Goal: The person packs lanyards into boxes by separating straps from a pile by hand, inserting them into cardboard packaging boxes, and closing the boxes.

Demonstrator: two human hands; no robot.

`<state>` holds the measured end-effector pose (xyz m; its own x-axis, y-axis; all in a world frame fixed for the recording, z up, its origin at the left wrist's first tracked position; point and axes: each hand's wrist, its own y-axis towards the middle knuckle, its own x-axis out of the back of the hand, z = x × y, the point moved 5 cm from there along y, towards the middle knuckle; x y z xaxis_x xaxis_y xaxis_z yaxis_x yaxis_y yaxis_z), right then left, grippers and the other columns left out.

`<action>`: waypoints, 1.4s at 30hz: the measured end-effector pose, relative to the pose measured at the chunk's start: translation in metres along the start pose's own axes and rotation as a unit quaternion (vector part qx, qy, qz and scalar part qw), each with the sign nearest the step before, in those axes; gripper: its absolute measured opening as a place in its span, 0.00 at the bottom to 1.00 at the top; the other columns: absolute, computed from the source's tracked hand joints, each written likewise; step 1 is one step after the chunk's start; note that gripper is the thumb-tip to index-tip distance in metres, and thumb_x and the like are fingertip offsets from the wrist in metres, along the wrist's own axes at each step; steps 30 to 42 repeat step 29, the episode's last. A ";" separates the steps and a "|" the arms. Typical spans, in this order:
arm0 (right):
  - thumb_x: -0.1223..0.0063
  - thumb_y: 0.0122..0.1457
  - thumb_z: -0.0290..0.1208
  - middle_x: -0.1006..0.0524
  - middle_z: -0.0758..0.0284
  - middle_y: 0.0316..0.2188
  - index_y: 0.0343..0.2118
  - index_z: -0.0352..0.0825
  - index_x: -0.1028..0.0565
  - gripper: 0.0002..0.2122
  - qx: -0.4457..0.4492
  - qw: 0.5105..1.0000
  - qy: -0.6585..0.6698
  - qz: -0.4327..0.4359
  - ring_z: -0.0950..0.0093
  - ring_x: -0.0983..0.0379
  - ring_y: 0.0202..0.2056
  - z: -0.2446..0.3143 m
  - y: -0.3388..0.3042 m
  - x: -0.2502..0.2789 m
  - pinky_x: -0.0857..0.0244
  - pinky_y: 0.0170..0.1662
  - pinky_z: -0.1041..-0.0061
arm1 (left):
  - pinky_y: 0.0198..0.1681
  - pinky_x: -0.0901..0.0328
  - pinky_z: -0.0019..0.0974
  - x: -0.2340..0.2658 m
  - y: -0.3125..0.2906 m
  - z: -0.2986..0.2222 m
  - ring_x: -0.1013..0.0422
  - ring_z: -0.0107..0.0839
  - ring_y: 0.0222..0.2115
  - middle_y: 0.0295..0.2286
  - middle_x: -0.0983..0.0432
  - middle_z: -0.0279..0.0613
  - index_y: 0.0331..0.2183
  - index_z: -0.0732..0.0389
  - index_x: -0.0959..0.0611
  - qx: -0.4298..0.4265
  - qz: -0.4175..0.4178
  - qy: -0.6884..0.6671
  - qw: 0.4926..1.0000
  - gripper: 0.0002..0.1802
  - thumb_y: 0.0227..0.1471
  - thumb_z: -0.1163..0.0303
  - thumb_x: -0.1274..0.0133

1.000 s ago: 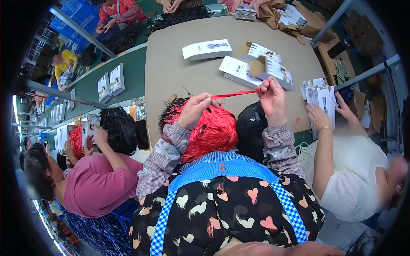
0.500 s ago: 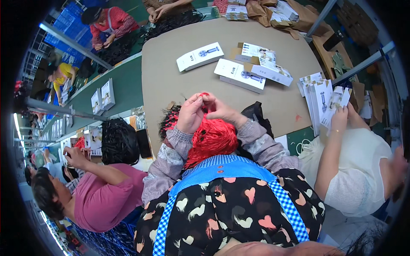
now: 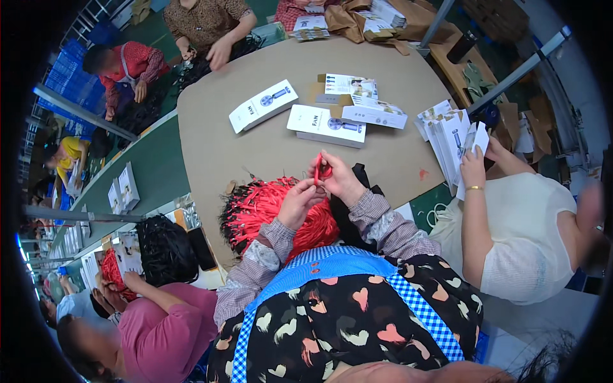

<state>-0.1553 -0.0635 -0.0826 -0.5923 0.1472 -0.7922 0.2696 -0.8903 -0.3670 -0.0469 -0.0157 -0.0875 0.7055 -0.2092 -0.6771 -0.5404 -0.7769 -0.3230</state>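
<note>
A thin red strap [image 3: 318,172], bent into a loop, is held up in front of my body between both hands. My left hand [image 3: 300,204] pinches its lower end between thumb and fingers. Higher and to the right, my right hand [image 3: 343,182] grips the looped part, its fingers curled around it. Below and to the left lies a big heap of red straps [image 3: 265,210] with black ends, between my apron and the near edge of the table. My left forearm covers part of that heap. Some black material [image 3: 359,179] lies behind my right wrist.
Several white fan boxes [image 3: 265,105] lie on the tan round-edged table [image 3: 207,121]. At right a co-worker in white [image 3: 527,236] holds flat cartons [image 3: 447,143]. A co-worker in pink [image 3: 163,325] sits left, near a black strap bundle [image 3: 167,249]. A metal post [image 3: 520,70] slants at right.
My hands have separated a little, and the red strap now shows as a loop between them. My view has shifted, so the boxes appear farther left. The pink-clad co-worker's raised hand has come down.
</note>
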 end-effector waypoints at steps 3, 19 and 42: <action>0.61 0.60 0.36 0.41 0.75 0.16 0.25 0.37 0.37 0.10 -0.053 0.994 0.088 0.045 0.81 0.48 0.16 0.019 0.024 0.024 0.48 0.22 0.79 | 0.43 0.35 0.33 -0.019 0.000 -0.009 0.29 0.32 0.36 0.33 0.28 0.44 0.43 0.66 0.29 0.012 0.021 0.003 1.000 0.14 0.54 0.71 0.57; 0.56 0.50 0.28 0.25 0.60 0.20 0.26 0.36 0.29 0.04 0.234 0.253 -0.932 -0.111 0.63 0.26 0.24 0.146 0.088 0.036 0.34 0.24 0.64 | 0.36 0.34 0.30 0.063 -0.005 0.004 0.29 0.29 0.31 0.31 0.28 0.40 0.40 0.64 0.28 -0.002 -0.115 0.094 0.989 0.13 0.51 0.72 0.53; 0.44 0.44 0.32 0.25 0.57 0.23 0.31 0.34 0.28 0.11 0.359 0.618 -0.699 -0.021 0.60 0.27 0.26 0.107 -0.029 -0.118 0.32 0.32 0.68 | 0.55 0.51 0.45 0.005 -0.009 -0.052 0.50 0.52 0.52 0.50 0.49 0.54 0.55 0.63 0.48 -0.300 -0.252 0.620 0.680 0.52 0.31 0.66 0.36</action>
